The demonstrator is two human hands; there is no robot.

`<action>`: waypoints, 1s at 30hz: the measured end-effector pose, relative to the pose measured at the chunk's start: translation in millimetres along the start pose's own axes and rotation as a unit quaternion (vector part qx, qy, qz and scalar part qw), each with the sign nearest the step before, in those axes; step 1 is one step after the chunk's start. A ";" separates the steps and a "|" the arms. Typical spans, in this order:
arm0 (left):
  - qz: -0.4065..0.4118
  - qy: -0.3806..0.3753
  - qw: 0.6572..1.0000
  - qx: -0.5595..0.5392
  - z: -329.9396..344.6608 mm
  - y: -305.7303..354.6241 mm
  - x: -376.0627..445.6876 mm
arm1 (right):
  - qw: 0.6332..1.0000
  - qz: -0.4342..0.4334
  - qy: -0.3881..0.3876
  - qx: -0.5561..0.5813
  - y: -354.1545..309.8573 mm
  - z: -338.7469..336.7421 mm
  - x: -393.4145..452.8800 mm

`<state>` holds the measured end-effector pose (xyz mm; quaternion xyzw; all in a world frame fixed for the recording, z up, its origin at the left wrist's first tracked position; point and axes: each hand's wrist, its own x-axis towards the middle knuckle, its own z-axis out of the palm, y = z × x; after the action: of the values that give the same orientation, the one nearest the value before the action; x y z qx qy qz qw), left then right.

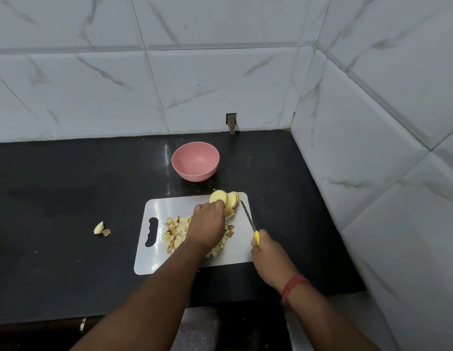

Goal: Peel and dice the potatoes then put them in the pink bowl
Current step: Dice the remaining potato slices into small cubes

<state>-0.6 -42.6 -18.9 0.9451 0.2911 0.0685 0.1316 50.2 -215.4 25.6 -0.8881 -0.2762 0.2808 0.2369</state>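
A white cutting board (235,252) lies on the black counter. Round potato slices (229,198) lean together at the board's far edge. My left hand (207,225) pinches the nearest slice with its fingertips. A heap of diced potato (176,233) covers the board's middle, partly hidden under that hand. My right hand (264,252) grips the yellow handle of a knife (248,219), whose blade points away from me just right of the slices. The pink bowl (195,160) stands empty behind the board.
Two potato scraps (101,229) lie on the black counter (68,198) left of the board. Tiled walls close the back and right side. The counter's front edge runs just below the board.
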 end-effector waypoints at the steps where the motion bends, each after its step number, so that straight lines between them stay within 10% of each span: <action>1: -0.002 0.001 1.000 0.001 -0.8 1.3 -0.1 | 1.000 0.001 0.000 0.000 0.0 0.3 -0.4; 16: -0.025 0.053 0.990 -0.132 -12.6 6.6 -11.3 | 0.997 0.004 0.000 0.078 6.1 1.9 -11.3; 30: 0.120 -0.081 0.978 0.153 15.5 39.8 -31.9 | 0.990 0.047 0.012 0.130 21.8 6.3 -16.2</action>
<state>-2.4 -95.7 -23.9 0.9845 0.1711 -0.0385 -0.0005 42.9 -239.9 14.4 -0.8653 -0.1925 0.3142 0.3399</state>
